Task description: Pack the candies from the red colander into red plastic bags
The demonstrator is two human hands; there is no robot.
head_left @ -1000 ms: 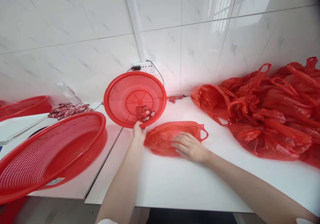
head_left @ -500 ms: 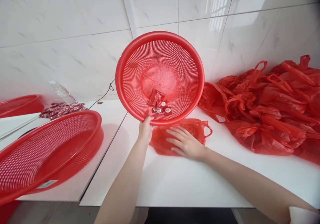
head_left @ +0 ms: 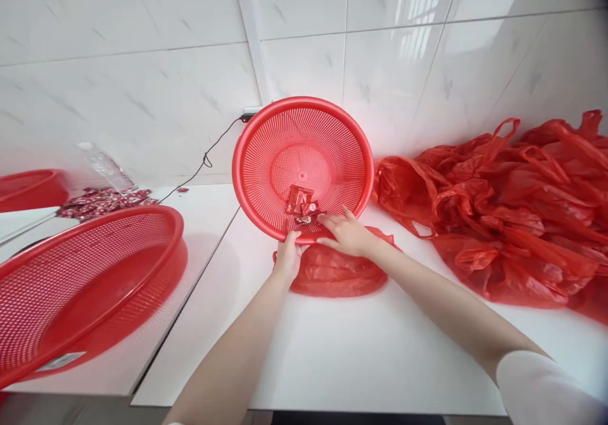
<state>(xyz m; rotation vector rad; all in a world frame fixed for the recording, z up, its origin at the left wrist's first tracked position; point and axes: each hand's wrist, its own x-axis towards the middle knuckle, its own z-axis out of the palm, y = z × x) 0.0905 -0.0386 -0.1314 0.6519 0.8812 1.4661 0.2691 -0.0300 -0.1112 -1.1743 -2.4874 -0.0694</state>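
In the centre of the frame a round red basket stands tipped towards the camera, a few red packets low inside it, their print too small to read. The left hand grips its lower rim, thumb on top, the other fingers mostly hidden. The right hand reaches over the rim with fingers spread to the packets; whether it pinches one, I cannot tell. Below, a red plastic bag lies partly covered by basket and right hand. A heap of red bags runs off the right edge; at lower left a larger basket is cut off, its label illegible
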